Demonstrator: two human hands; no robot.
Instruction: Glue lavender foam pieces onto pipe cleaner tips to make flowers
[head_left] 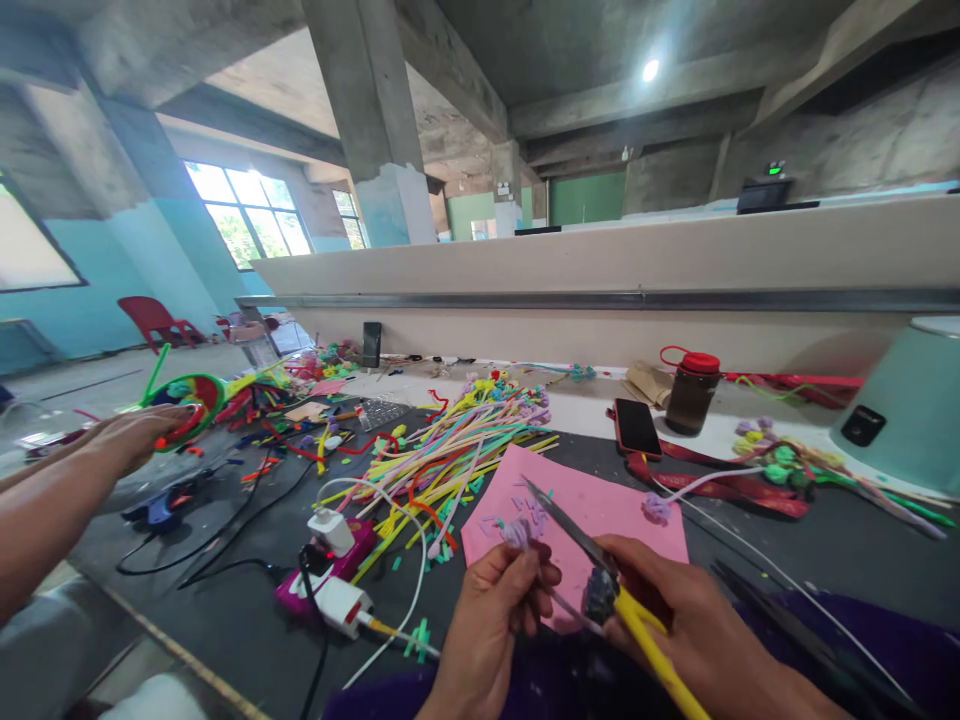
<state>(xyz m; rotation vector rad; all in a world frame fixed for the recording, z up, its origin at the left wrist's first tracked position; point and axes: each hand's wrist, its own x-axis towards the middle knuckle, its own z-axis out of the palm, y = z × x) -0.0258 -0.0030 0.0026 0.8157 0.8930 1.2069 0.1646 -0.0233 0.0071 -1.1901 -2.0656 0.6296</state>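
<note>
Pinched in my left hand [499, 600] is a fuzzy lavender pipe-cleaner flower [517, 533], its stem running down to the right. My right hand [675, 610] grips scissors [577, 530] with yellow handles, and the blades point up and left, just beside the flower. Whether the blades are parted is hard to see. Under both hands lies a pink sheet [600, 500], scattered with small lavender clippings [531, 508]. Another lavender flower [658, 507] on a pale stem rests on the sheet's right edge.
Left of the sheet lie a heap of coloured pipe cleaners [450, 440] and a magenta power strip [337, 570] with cables. A phone [636, 428], brown bottle [691, 392] and mint-green container [911, 400] stand right. Another person's arm [82, 470] reaches to a colourful basket [214, 405].
</note>
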